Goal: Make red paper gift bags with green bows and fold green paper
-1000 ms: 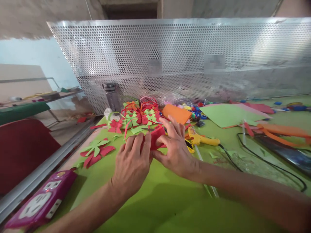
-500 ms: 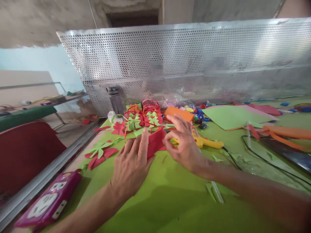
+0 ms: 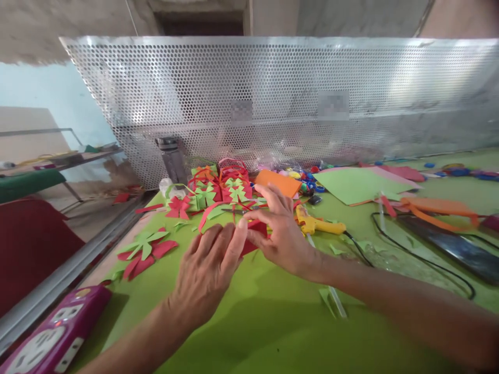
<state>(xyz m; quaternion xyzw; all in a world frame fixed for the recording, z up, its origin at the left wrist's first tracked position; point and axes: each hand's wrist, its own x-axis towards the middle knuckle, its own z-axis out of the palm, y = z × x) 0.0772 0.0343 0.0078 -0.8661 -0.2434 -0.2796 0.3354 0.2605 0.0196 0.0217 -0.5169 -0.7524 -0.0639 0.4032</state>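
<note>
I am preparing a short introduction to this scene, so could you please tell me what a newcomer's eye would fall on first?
Probably the centre, where the left hand has its grip on red paper and the right hand has fingers at the same piece. Just beyond sit bright green paper bows, with a yellow glue gun to the right. A perforated metal panel spans the background.

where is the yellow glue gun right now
In the head view, the yellow glue gun lies on the green table surface, just right of the right hand and nearer than the orange sheet.
</note>
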